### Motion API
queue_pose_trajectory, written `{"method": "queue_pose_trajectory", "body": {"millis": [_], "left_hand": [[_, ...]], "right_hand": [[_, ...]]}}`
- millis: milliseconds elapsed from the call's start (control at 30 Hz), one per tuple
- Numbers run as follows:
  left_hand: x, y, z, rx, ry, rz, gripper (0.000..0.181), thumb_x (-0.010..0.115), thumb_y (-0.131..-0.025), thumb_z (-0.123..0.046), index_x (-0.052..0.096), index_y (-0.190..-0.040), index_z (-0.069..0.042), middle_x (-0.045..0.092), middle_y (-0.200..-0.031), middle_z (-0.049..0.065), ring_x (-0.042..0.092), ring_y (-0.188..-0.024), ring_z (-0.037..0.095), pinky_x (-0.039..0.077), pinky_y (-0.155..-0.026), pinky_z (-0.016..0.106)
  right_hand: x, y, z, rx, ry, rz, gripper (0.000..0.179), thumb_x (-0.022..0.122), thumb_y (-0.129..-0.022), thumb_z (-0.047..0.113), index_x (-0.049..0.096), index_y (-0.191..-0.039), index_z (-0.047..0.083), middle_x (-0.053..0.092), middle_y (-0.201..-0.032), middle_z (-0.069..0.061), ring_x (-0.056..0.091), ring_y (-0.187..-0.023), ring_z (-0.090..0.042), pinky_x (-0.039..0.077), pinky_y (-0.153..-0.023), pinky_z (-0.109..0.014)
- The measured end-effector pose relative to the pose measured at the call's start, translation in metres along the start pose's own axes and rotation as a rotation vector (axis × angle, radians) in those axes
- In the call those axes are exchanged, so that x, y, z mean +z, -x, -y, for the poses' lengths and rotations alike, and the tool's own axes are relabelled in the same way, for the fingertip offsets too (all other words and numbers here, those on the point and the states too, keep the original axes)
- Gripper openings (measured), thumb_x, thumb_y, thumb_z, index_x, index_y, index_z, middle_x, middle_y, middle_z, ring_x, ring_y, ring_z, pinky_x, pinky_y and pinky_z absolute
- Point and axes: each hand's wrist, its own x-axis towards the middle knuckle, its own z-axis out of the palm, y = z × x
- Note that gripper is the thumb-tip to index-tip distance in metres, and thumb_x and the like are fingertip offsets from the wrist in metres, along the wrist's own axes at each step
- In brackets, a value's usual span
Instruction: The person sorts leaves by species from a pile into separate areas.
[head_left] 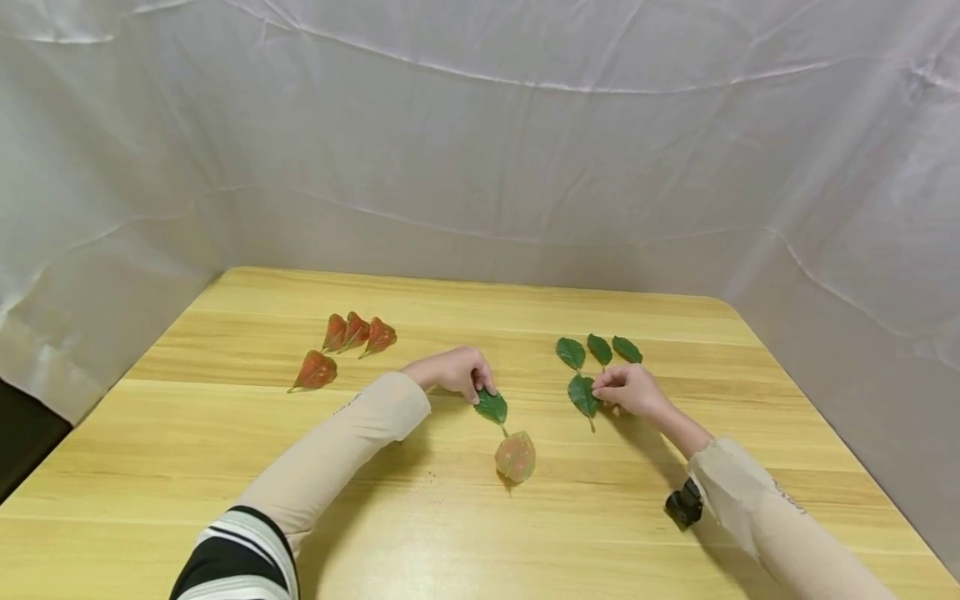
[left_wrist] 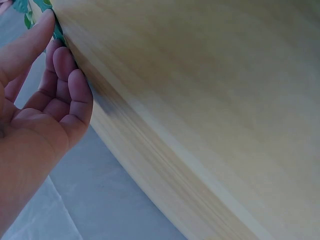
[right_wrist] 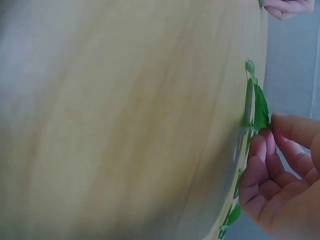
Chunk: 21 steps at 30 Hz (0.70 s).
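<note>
Near the middle of the table, my left hand [head_left: 459, 371] pinches the upper edge of a toothed green leaf [head_left: 491, 407]. That leaf's stem reaches down to a pale red-and-green leaf [head_left: 515, 457]. In the left wrist view, the thumb and fingers meet at the green leaf's edge. To the right, my right hand [head_left: 632, 388] pinches another green leaf [head_left: 582, 394] by its right side, its stem pointing toward me. The right wrist view shows this leaf [right_wrist: 261, 107] edge-on between thumb and fingertips, tilted up from the tabletop.
Three more green leaves [head_left: 599, 349] lie just behind the right hand's leaf. At the back left is a row of red leaves [head_left: 355, 331], with one red leaf [head_left: 315, 370] nearer to me. Pale cloth [head_left: 480, 167] hangs around the wooden table [head_left: 247, 433].
</note>
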Motion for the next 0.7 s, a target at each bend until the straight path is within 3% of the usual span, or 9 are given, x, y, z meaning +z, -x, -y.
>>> {"method": "queue_pose_trajectory", "body": {"millis": [500,700], "left_hand": [[-0.001,0.000,0.000,-0.001,-0.006,0.006,0.021,0.070,-0.070,0.008,0.069,-0.090,0.002,0.061,-0.071,0.007,0.046,-0.061,0.007,0.043,-0.059,0.017],[0.000,0.000,0.000,0.013,-0.008,0.001,0.020,0.070,-0.070,0.009,0.069,-0.089,0.002,0.061,-0.070,0.005,0.045,-0.060,0.007,0.042,-0.057,0.017]], "right_hand": [[0.000,0.003,0.009,-0.050,0.088,-0.043,0.010,0.063,-0.082,0.007,0.066,-0.085,-0.002,0.058,-0.072,-0.002,0.047,-0.060,-0.014,0.042,-0.050,-0.026],[0.002,0.005,0.020,-0.082,0.070,-0.028,0.010,0.064,-0.082,0.008,0.066,-0.085,-0.001,0.060,-0.073,-0.003,0.051,-0.064,-0.017,0.045,-0.054,-0.027]]}}
